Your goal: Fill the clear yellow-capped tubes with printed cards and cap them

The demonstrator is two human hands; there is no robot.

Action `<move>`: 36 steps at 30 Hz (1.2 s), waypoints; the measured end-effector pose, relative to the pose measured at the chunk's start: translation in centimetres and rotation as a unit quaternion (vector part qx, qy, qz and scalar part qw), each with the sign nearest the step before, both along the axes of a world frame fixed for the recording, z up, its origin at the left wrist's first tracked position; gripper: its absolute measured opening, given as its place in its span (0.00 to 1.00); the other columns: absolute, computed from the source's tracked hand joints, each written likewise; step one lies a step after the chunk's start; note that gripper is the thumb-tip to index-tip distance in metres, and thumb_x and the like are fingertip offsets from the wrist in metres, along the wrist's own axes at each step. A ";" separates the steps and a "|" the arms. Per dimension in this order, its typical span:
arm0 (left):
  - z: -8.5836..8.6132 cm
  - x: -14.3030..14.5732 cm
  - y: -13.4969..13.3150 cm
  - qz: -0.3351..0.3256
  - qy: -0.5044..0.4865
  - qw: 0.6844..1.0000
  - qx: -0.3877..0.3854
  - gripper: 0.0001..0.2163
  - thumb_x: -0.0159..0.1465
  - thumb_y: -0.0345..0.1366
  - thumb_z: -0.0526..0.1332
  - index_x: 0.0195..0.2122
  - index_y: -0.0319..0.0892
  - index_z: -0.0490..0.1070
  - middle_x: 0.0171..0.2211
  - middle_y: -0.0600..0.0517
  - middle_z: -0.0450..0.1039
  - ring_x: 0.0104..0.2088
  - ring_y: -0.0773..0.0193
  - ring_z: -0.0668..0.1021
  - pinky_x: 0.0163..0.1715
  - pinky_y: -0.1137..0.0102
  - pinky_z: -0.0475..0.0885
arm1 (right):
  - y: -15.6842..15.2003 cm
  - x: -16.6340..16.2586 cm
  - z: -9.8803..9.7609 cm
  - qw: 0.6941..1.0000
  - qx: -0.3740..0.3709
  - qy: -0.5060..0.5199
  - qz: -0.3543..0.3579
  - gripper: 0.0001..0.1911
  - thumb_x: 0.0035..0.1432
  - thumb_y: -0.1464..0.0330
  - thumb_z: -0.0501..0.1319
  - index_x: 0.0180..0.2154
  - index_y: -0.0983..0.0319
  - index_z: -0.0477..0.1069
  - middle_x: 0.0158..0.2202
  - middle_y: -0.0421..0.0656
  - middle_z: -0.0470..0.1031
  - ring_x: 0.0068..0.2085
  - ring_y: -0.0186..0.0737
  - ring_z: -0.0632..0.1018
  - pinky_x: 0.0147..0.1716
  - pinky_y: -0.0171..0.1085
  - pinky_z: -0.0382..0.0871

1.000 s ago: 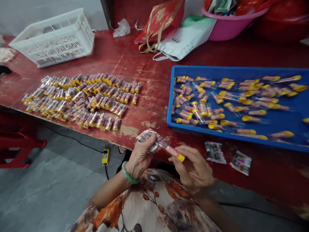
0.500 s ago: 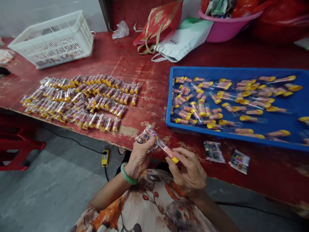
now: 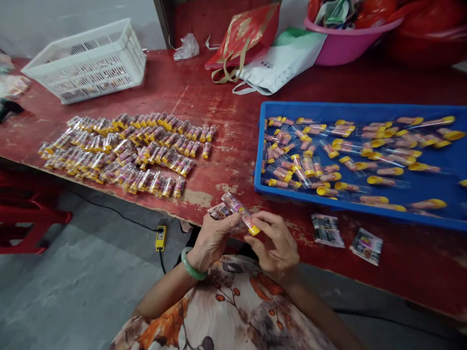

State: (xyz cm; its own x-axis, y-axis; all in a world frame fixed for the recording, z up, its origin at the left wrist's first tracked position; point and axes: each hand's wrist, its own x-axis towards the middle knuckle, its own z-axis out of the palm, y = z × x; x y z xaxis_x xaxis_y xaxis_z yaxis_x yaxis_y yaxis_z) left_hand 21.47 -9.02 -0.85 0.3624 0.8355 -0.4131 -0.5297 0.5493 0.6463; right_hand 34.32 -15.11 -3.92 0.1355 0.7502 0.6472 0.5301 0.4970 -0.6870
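Tray of loose yellow-capped tubes

Glossy clear plastic tube w/ yellow cap, worn chipped red-painted wood table, smooth blue plastic tray.

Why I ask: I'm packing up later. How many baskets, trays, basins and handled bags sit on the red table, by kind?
White basket: 1
Blue tray: 1
Pink basin: 1
Handled bags (red bag, white bag): 2
Total: 5
The red shape at the far right is too unclear to count.
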 end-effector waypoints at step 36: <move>0.4 -1.4 -0.9 -0.139 0.008 0.990 -0.013 0.12 0.48 0.36 0.74 0.31 0.37 0.77 0.28 0.50 0.77 0.26 0.64 0.78 0.29 0.69 0.76 | -0.6 -0.2 0.6 0.996 0.032 -0.069 -0.049 0.22 0.55 0.80 0.59 0.50 0.58 0.73 0.44 0.47 0.76 0.42 0.41 0.79 0.37 0.38 0.76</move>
State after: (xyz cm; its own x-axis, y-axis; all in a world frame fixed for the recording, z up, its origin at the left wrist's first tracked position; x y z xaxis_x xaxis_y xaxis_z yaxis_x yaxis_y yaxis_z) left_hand 20.11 -9.89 -0.49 0.5699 0.6934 -0.4408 -0.3450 0.6888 0.6376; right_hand 34.15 -15.67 -3.32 0.1130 0.6948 0.7103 0.6648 0.4784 -0.5737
